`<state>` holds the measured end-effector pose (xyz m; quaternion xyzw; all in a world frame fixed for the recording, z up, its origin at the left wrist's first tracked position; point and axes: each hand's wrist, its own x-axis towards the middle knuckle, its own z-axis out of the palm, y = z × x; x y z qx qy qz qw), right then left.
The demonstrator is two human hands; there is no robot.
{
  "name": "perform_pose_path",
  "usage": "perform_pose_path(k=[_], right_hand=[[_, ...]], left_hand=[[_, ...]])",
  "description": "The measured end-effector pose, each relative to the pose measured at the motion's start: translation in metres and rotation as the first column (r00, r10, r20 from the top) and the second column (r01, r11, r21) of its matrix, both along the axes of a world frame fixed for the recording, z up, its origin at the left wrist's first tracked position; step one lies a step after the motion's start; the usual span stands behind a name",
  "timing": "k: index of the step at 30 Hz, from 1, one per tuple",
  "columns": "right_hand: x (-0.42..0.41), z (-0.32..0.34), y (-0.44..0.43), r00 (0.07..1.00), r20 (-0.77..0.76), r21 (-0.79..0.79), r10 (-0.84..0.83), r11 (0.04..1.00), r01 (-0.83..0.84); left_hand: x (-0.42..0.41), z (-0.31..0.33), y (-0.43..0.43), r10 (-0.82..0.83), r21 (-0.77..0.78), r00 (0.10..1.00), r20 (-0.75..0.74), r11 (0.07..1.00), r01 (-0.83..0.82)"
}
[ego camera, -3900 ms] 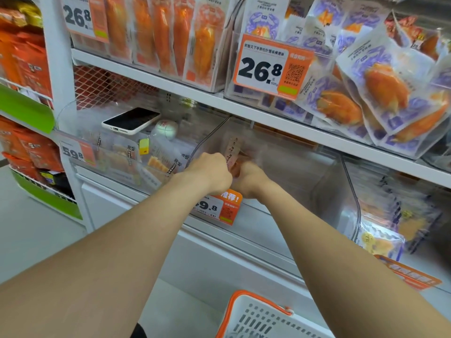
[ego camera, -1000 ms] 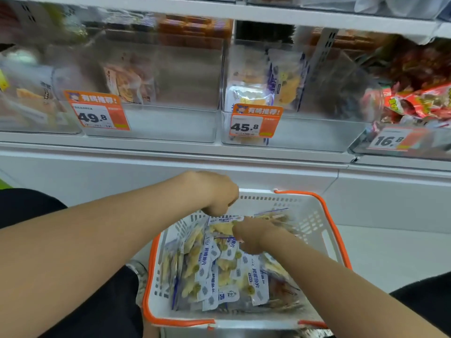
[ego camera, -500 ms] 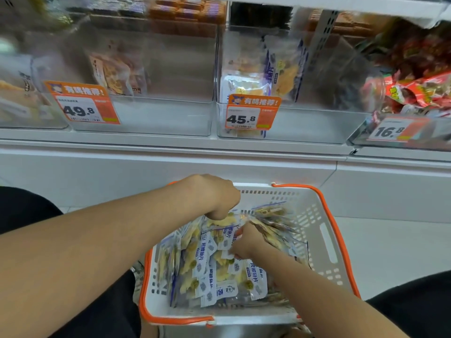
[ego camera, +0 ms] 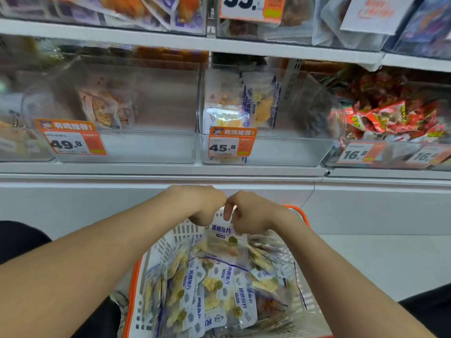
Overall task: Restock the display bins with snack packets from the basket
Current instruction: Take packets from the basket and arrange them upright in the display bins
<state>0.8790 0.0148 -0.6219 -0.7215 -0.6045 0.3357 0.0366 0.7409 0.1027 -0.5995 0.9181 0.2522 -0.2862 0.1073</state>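
Observation:
A white basket with an orange rim [ego camera: 133, 284] stands low in front of me, full of several clear snack packets with blue-and-white labels [ego camera: 219, 286]. My left hand [ego camera: 207, 206] and my right hand [ego camera: 249, 213] are side by side above the basket's far end. Both pinch the top edge of one snack packet [ego camera: 223, 240], which hangs upright just above the pile. On the shelf above, a clear display bin [ego camera: 268, 147] tagged 45.8 holds a few matching packets at its left side.
A clear bin tagged 49.8 [ego camera: 146, 145] to the left holds a few brownish packets. Red packets fill the bin tagged 16.8 [ego camera: 390, 120] at right. The white shelf edge [ego camera: 170, 170] and cabinet front lie between basket and bins. My dark-clad knees flank the basket.
Both hands rose from the pile in the basket and now hold one packet lifted by its top edge. My view tilted upward, showing more of the shelf.

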Motion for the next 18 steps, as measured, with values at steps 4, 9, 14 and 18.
perform_pose_path(k=[4, 9, 14, 18], right_hand=[[0.004, 0.051, -0.003, 0.994, -0.085, 0.257, -0.063, 0.963, 0.083], [0.016, 0.084, -0.009, 0.861, -0.429, 0.512, -0.273, 0.712, 0.481], [0.027, 0.102, -0.011, 0.615, -0.668, 0.570, -0.418, 0.244, 0.785], [0.017, 0.105, -0.004, 0.294, -0.893, 0.191, -0.340, 0.303, 0.933]], left_hand=[[0.002, 0.032, 0.014, 0.040, -0.122, 0.984, 0.172, 0.992, -0.019], [-0.002, 0.074, 0.030, 0.229, -0.312, 0.862, 0.451, 0.946, -0.088], [-0.002, 0.106, 0.032, 0.477, -0.483, 0.610, 0.632, 0.859, -0.171], [0.016, 0.115, 0.031, 0.676, -0.629, 0.313, 0.667, 0.736, -0.249]])
